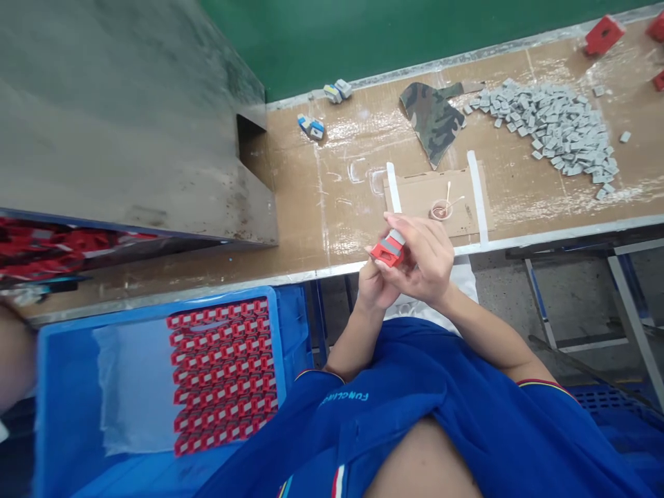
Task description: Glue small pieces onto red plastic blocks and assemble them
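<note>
A long workbench (321,187) covered in brown, glue-streaked board runs across the view, between a grey steel cabinet (129,117) and a green wall (363,34), with a blue plastic crate (67,387) below its near edge. In the crate lies a tray of red-and-white parts (223,373), packed in tight rows. Farther along the bench are a heap of small grey tiles (550,131), a scrap of camouflage cloth (433,117), and a cardboard sheet (436,200) between two white strips, bearing a small cup with swabs (440,209). The person's blue shirt (415,415) fills the bottom of the view, and both hands work just off the bench's near edge. The left hand (376,283) is closed, gripping the red block (388,254) from below and to the side, while the right hand (422,259) curls over it, fingers pressed around the block's far end and touching the grey tile (397,237) seated on it. The block looks like stiff moulded plastic — light, hard and unlikely to flex — so its red sides seem the safest place to hold. The tile looks small and brittle, and its smooth faces could slip, so a firm pinch across it would suit best — how it is fixed cannot be told.
</note>
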Demonstrator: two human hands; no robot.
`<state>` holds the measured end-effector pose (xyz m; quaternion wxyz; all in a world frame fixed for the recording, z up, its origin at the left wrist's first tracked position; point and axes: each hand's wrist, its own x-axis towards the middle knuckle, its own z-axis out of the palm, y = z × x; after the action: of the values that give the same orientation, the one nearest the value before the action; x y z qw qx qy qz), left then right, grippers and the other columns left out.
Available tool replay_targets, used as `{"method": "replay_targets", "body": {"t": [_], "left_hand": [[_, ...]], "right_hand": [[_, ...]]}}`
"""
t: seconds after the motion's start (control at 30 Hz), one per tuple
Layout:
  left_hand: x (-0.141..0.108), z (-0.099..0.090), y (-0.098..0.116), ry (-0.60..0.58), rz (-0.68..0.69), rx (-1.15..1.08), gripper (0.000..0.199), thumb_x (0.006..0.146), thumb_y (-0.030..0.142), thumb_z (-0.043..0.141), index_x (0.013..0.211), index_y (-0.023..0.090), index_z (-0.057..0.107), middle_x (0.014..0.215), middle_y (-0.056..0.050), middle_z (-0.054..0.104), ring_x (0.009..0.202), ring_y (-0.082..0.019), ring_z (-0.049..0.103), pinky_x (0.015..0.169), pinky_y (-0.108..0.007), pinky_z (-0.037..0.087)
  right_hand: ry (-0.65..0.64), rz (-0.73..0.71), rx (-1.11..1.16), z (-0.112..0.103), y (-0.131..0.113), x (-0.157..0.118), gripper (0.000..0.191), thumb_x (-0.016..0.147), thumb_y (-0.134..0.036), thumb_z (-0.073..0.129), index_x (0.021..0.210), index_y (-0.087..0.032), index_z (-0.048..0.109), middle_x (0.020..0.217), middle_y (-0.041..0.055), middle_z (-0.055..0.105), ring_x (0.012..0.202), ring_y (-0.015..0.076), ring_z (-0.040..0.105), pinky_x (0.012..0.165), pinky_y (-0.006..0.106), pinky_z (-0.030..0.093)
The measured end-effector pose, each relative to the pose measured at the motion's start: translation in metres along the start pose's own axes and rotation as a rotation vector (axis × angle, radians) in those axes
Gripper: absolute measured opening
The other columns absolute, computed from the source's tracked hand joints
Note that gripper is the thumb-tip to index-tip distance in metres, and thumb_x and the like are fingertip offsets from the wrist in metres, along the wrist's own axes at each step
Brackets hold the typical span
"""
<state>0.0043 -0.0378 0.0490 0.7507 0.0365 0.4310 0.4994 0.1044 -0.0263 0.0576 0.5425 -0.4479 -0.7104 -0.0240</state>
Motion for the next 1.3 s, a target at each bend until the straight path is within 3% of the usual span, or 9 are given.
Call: {"method": "replay_targets", "body": {"t": [0.23, 0.53, 0.73, 0.87, 1.13, 1.3], "left_hand": [[0.005, -0.001, 0.008, -0.001, 0.051, -0.022, 0.047, 0.112, 0.032, 0.03, 0.147, 0.024, 0.061, 0.136, -0.007, 0.073, 0.144, -0.019, 0.057, 0.124, -0.036, 0.043], [0.007, -0.017, 0.001, -0.045, 0.26, 0.08, 0.04, 0.101, 0.055, 0.057, 0.13, 0.031, 0.071, 0.13, -0.002, 0.075, 0.155, -0.024, 0.044, 0.115, -0.036, 0.055], [0.006, -0.021, 0.005, -0.029, 0.286, 0.08, 0.041, 0.107, 0.048, 0.042, 0.127, 0.029, 0.072, 0.137, -0.001, 0.07, 0.157, -0.019, 0.041, 0.115, -0.031, 0.055], [0.009, -0.023, 0.008, -0.052, 0.276, 0.053, 0.042, 0.109, 0.039, 0.037, 0.127, 0.028, 0.073, 0.13, -0.002, 0.073, 0.151, -0.017, 0.049, 0.113, -0.03, 0.055], [0.014, -0.02, 0.01, -0.044, 0.256, 0.136, 0.043, 0.104, 0.053, 0.047, 0.122, 0.025, 0.074, 0.124, -0.006, 0.074, 0.143, -0.021, 0.057, 0.116, -0.034, 0.053], [0.017, -0.026, 0.014, -0.015, 0.291, 0.138, 0.045, 0.106, 0.047, 0.04, 0.12, 0.024, 0.075, 0.12, -0.007, 0.075, 0.14, -0.018, 0.059, 0.116, -0.031, 0.051]], "right_hand": [[-0.026, 0.004, 0.091, 0.014, 0.005, -0.001, 0.048, 0.103, -0.045, 0.06, 0.139, -0.014, 0.06, 0.125, 0.0158, 0.078, 0.113, 0.0238, 0.077, 0.089, 0.036, 0.062], [-0.181, 0.054, 0.143, 0.022, 0.006, -0.006, 0.054, 0.102, -0.055, 0.055, 0.137, -0.016, 0.064, 0.131, 0.0157, 0.076, 0.12, 0.0273, 0.073, 0.099, 0.043, 0.06], [-0.31, 0.108, 0.136, 0.032, 0.002, 0.0, 0.055, 0.104, -0.056, 0.051, 0.134, -0.014, 0.067, 0.131, 0.016, 0.075, 0.123, 0.0251, 0.072, 0.099, 0.037, 0.06], [-0.322, 0.105, 0.166, 0.035, 0.002, 0.003, 0.053, 0.104, -0.052, 0.052, 0.135, -0.012, 0.065, 0.133, 0.0165, 0.074, 0.123, 0.0239, 0.072, 0.101, 0.035, 0.059], [-0.332, 0.136, 0.172, 0.041, 0.007, 0.0, 0.053, 0.105, -0.054, 0.048, 0.133, -0.014, 0.065, 0.135, 0.0153, 0.074, 0.126, 0.0234, 0.07, 0.102, 0.037, 0.057], [-0.337, 0.106, 0.167, 0.051, 0.006, -0.003, 0.052, 0.104, -0.053, 0.05, 0.134, -0.013, 0.065, 0.135, 0.0157, 0.073, 0.128, 0.025, 0.069, 0.104, 0.038, 0.055]]}}
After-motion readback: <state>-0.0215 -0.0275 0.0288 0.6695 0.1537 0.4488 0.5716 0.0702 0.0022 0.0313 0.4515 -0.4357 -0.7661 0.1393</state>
